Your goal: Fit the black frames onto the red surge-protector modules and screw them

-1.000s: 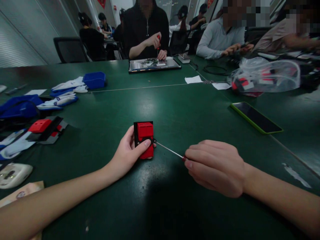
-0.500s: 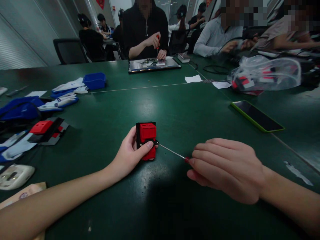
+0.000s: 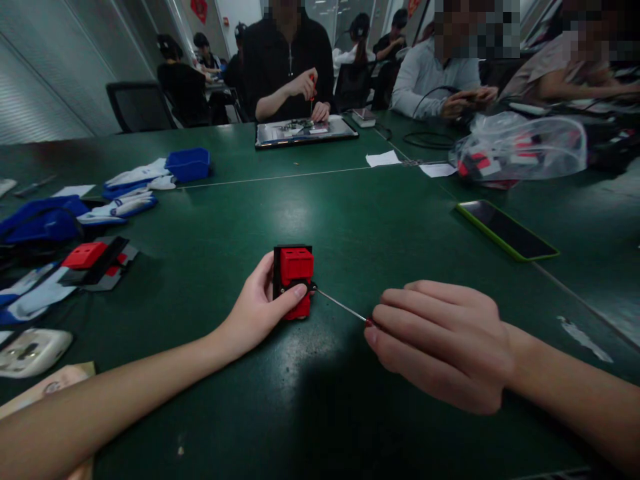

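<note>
A small red and black block (image 3: pixel 295 275) stands on the green table (image 3: pixel 350 220). My left hand (image 3: pixel 257 308) is closed round it, thumb across its front. My right hand (image 3: pixel 440 343) is closed on a thin screwdriver (image 3: pixel 341 305) with a red handle. The metal shaft reaches left and its tip touches the right side of the block, beside my thumb.
A green-cased phone (image 3: pixel 506 230) lies to the right. A clear plastic bag of red parts (image 3: pixel 517 148) is behind it. At left are another red and black part (image 3: pixel 90 259), gloves (image 3: pixel 127 193) and a blue bin (image 3: pixel 189 163). Other people work across the table at a tray (image 3: pixel 306 130).
My right hand has shifted slightly left and back with the screwdriver, its tip staying at the block. My left hand keeps its grip.
</note>
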Demonstrator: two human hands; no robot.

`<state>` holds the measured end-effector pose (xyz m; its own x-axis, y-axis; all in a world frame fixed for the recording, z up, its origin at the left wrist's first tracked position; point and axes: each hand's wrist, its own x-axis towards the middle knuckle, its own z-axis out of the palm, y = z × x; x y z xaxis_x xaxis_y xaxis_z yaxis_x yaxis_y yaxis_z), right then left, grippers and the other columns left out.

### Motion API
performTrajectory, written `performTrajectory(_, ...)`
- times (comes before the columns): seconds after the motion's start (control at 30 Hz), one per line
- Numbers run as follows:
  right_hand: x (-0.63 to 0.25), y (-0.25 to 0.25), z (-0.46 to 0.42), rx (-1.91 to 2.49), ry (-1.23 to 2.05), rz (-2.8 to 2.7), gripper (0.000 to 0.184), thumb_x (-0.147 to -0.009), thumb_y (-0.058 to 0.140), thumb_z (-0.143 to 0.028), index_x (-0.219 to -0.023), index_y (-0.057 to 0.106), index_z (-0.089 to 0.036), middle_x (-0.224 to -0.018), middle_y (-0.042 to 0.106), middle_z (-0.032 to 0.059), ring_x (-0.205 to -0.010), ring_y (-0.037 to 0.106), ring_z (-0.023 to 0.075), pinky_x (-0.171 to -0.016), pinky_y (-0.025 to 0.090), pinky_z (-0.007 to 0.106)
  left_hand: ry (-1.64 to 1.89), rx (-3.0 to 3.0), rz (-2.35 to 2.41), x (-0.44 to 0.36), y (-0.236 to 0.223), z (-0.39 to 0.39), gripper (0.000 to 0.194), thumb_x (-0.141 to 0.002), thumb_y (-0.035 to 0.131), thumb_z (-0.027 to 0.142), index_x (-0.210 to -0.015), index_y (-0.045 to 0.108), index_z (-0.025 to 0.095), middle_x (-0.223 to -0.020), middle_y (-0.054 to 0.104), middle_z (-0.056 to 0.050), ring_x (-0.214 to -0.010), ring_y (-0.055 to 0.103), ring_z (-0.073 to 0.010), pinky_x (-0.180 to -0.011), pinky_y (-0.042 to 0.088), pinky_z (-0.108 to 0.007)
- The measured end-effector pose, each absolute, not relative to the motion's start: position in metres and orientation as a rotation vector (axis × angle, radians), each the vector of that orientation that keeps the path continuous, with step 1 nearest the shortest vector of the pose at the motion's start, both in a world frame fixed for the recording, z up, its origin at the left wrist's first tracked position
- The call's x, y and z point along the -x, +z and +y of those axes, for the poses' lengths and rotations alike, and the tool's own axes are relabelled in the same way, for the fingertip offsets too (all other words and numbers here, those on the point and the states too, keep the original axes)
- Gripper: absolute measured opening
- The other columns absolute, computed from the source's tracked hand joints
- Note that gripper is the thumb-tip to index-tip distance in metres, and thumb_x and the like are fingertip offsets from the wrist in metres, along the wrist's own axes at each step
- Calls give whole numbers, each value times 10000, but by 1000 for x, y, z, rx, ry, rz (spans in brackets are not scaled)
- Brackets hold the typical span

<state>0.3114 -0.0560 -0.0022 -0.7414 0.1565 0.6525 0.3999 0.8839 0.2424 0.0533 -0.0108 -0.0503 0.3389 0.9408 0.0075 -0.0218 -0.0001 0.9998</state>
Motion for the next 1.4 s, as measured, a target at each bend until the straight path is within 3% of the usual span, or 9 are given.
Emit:
performTrajectory(0.3, -309, -4, -52, 392, -488, -2376, 92, -955, 558, -151, -993, 634, -116, -715, 669, 37, -658, 631, 175, -586, 470, 332, 956, -1326, 923, -53, -49, -10, 511, -834, 791, 365, -1233, 530, 180, -1290, 669, -125, -1207, 667, -330, -943, 589, -415)
performTrajectory(1.13, -310, -6, -52, 418, -402, -2393, 128, -980, 488, -112, -999, 614, -116, -733, 665, 57, -643, 604, 163, -608, 487, 323, 953, -1344, 915, -54, -49, -10, 529, -818, 797, 311, -1242, 511, 173, -1285, 657, -112, -1207, 659, -324, -993, 564, -442)
performTrajectory(1.3, -313, -1, -54, 434, -410, -2468, 73, -957, 637, -146, -1015, 623, -104, -699, 675, 28, -654, 642, 150, -607, 493, 303, 935, -1352, 921, -53, -46, -11, 542, -816, 800, 320, -1247, 510, 167, -1274, 659, -115, -1202, 661, -326, -1006, 557, -450)
performTrajectory(1.4, -312, 0, -54, 462, -435, -2450, 42, -966, 603, -158, -983, 628, -128, -706, 683, 23, -646, 642, 149, -593, 479, 307, 943, -1359, 926, -53, -46, -10, 536, -820, 795, 328, -1247, 513, 168, -1272, 661, -115, -1192, 666, -321, -993, 564, -441)
